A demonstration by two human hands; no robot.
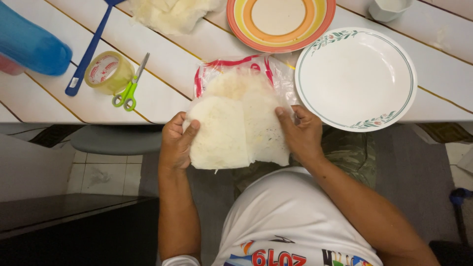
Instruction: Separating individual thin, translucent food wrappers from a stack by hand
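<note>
My left hand [176,143] and my right hand [301,135] hold a stack of thin white round wrappers [236,125] at the table's front edge. The left thumb pinches the left side of the stack, where a sheet is folded over. My right thumb presses on the stack's right edge. The wrappers stick halfway out of a clear plastic bag with red print [235,69] that lies on the white table [162,64]. A white plate with a green floral rim [355,78] sits right beside my right hand.
A striped orange and yellow plate [281,22] stands behind the bag. Tape roll [107,73], green-handled scissors [130,84], a blue-handled tool [89,49] and a blue object [29,47] lie at left. White crumpled stuff [170,15] and a white cup [389,7] sit at the back.
</note>
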